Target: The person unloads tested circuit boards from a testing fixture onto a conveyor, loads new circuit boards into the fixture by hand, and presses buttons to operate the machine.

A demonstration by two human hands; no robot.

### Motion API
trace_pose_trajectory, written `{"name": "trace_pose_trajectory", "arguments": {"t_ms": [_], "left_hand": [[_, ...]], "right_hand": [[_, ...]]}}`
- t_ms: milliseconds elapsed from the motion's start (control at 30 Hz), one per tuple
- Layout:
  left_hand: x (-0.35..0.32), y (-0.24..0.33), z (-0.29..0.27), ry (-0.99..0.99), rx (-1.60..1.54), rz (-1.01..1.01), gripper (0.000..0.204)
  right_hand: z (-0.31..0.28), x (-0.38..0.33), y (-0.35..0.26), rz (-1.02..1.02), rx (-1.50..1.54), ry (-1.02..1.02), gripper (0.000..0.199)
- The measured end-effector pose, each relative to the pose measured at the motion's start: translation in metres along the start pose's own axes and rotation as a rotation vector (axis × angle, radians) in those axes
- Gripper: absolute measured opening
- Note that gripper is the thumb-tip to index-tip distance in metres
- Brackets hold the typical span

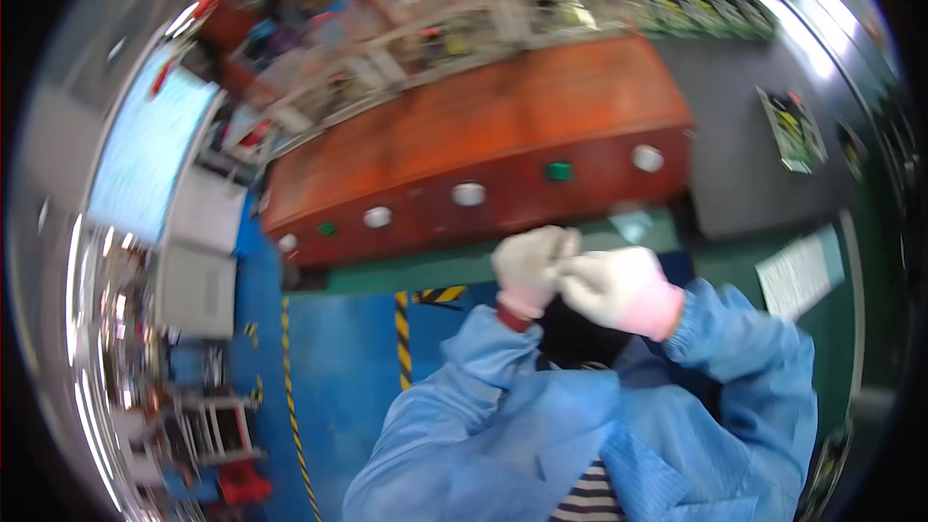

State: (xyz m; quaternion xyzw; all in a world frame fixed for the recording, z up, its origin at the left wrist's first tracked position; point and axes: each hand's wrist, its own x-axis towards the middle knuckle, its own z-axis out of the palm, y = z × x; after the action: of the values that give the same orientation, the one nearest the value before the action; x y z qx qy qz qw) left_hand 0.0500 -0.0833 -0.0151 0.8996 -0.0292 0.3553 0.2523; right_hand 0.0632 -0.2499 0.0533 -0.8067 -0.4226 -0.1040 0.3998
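Note:
Both my hands wear white gloves with pink cuffs and meet in front of my chest, near the front edge of the workbench. My left hand (530,269) is closed, its fingertips curled toward the right one. Pressed against those fingers, my right hand (619,288) is closed too, as in a pinch. Whatever lies between the fingers, if anything, is hidden and blurred. Just beyond them stands a long red-brown housing (483,135) with round white buttons (469,194) and square green buttons (559,171) along its front. A small pale blue piece (632,225) lies beside my right hand.
On the dark mat (735,184) at the right lies a green circuit board (793,130); several more boards (704,10) stand behind it. Paper sheets (800,271) lie at the right edge. Yellow-black tape (402,338) marks the blue floor at the left.

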Motion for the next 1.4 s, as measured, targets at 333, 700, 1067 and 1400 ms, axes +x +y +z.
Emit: {"name": "trace_pose_trajectory", "arguments": {"t_ms": [333,700,1067,1400], "left_hand": [[0.001,0.003,-0.003,0.051,0.142,-0.011,0.028],[0.0,0.002,-0.002,0.024,0.155,-0.024,0.027],[0.002,0.005,-0.008,-0.004,0.113,0.002,0.023],[-0.006,-0.009,-0.001,-0.069,0.114,0.037,0.02]], "right_hand": [[0.009,-0.016,0.048,0.13,0.081,-0.034,0.011],[0.004,-0.018,0.052,0.075,0.135,-0.059,0.013],[0.018,-0.029,0.068,-0.042,0.046,0.043,0.007],[0.021,-0.031,0.074,-0.123,-0.001,0.098,0.011]]}}
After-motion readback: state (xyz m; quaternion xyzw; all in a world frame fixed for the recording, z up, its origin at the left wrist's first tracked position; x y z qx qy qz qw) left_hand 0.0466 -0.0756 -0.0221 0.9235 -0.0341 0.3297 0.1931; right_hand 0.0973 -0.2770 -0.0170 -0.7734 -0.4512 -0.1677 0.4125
